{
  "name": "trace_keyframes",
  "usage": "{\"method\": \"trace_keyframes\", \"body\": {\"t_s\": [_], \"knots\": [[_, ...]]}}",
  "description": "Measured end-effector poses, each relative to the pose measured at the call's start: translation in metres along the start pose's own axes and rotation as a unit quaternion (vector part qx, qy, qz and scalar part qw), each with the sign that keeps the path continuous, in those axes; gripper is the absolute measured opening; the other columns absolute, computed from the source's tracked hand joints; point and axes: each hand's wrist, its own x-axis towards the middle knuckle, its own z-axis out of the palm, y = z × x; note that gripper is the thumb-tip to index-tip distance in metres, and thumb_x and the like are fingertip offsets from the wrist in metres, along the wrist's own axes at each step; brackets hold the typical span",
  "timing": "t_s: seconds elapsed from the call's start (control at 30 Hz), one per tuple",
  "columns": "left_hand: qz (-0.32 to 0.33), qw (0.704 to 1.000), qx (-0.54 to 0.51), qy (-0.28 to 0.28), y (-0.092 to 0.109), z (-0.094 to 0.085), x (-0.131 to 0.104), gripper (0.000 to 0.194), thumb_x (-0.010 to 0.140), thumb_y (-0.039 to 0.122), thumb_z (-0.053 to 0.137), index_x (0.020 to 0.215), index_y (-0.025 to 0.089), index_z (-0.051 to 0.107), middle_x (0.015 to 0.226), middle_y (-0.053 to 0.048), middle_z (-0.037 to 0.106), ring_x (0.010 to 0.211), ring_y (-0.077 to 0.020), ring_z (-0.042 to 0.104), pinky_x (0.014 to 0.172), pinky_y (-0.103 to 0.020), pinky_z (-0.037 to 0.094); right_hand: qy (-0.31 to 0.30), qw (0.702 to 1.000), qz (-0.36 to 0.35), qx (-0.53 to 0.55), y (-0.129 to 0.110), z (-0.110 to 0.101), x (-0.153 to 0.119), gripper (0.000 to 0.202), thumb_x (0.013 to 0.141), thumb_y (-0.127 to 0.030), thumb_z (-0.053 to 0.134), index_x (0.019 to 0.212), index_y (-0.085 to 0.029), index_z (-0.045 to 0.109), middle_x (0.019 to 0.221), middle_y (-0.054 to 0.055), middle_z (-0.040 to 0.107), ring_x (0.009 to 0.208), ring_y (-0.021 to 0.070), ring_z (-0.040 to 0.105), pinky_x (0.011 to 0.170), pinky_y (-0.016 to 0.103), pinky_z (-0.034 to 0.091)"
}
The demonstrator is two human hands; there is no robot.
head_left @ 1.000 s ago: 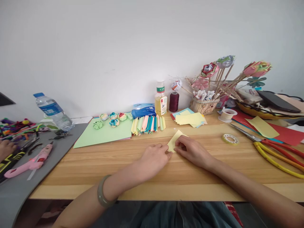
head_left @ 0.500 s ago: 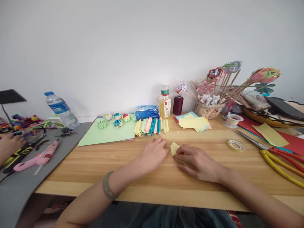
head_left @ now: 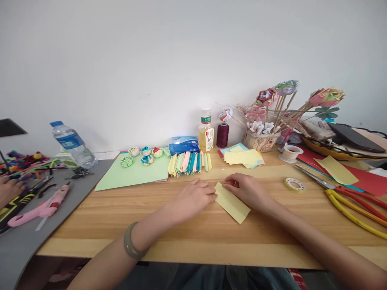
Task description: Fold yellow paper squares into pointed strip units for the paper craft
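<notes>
A pale yellow rectangular paper strip [head_left: 232, 204] lies slanted on the wooden table, its far end between my hands. My left hand [head_left: 198, 196], at the strip's left edge, touches it with its fingertips; the fingers lie fairly flat. My right hand [head_left: 245, 188] is at the far right edge of the strip, thumb and fingers bent together at the paper. Whether a corner is pinched there is hard to make out. Behind my hands stands a row of folded coloured paper pieces [head_left: 190, 162].
Paper flowers [head_left: 147, 160] rest on a green sheet [head_left: 130, 175]. Yellow sheets [head_left: 243, 156], a tape roll [head_left: 295, 185] and large scissors [head_left: 329, 186] are on the right. At far left, another person's hand [head_left: 11, 189] is near a pink glue gun [head_left: 50, 205].
The yellow strip, mostly hidden under my right hand before, now shows at full length. My right hand has moved up to its far edge. The view has shifted slightly.
</notes>
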Motion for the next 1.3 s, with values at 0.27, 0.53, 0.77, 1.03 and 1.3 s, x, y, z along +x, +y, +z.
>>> {"method": "trace_keyframes", "body": {"t_s": [0.27, 0.53, 0.77, 1.03, 1.3], "knots": [[0.027, 0.999, -0.014, -0.028, -0.011, -0.001, 0.002, 0.027, 0.093, 0.011, 0.045, 0.114, 0.020, 0.059, 0.122, 0.000, 0.061, 0.113, -0.0171, 0.051, 0.094, -0.034, 0.035, -0.028, 0.999, 0.005, 0.022, 0.004, 0.007, 0.007, 0.023, 0.079, -0.036, 0.055, 0.091, -0.019, 0.065, 0.078, 0.002, 0.070, 0.069, 0.0172, 0.063, 0.059, 0.026, 0.043], [0.054, 0.998, -0.020, 0.015, -0.019, 0.008, 0.005, 0.030, 0.092, 0.008, 0.042, 0.115, 0.019, 0.059, 0.121, -0.003, 0.062, 0.115, -0.0180, 0.050, 0.101, -0.038, 0.031, 0.010, 0.999, -0.033, -0.014, 0.008, 0.018, 0.001, 0.023, 0.080, -0.023, 0.051, 0.101, -0.018, 0.059, 0.071, -0.001, 0.066, 0.062, 0.0146, 0.060, 0.055, 0.026, 0.043], [0.029, 0.998, 0.044, 0.024, -0.009, 0.007, 0.002, 0.029, 0.094, 0.012, 0.039, 0.114, 0.017, 0.058, 0.120, -0.006, 0.060, 0.133, -0.0265, 0.027, 0.107, -0.049, 0.022, 0.044, 0.984, -0.135, -0.105, 0.007, 0.019, -0.010, 0.020, 0.086, -0.019, 0.047, 0.089, -0.018, 0.066, 0.083, 0.006, 0.066, 0.076, 0.0193, 0.060, 0.063, 0.029, 0.044], [0.036, 0.999, 0.027, 0.019, -0.011, 0.005, 0.003, 0.030, 0.091, 0.010, 0.043, 0.116, 0.018, 0.058, 0.132, -0.006, 0.050, 0.135, -0.0290, 0.022, 0.108, -0.050, 0.021, 0.059, 0.948, -0.248, -0.189, 0.010, 0.018, -0.016, 0.024, 0.086, -0.009, 0.045, 0.095, -0.019, 0.066, 0.082, 0.008, 0.063, 0.079, 0.0214, 0.056, 0.064, 0.030, 0.044], [0.038, 0.999, -0.005, 0.017, -0.015, 0.007, 0.003, 0.033, 0.090, 0.007, 0.043, 0.117, 0.019, 0.057, 0.134, -0.003, 0.050, 0.138, -0.0281, 0.017, 0.110, -0.054, 0.013, 0.060, 0.935, -0.294, -0.191, 0.010, 0.016, -0.014, 0.025, 0.085, -0.006, 0.047, 0.096, -0.017, 0.066, 0.083, 0.009, 0.061, 0.079, 0.0213, 0.056, 0.067, 0.033, 0.048]]}}
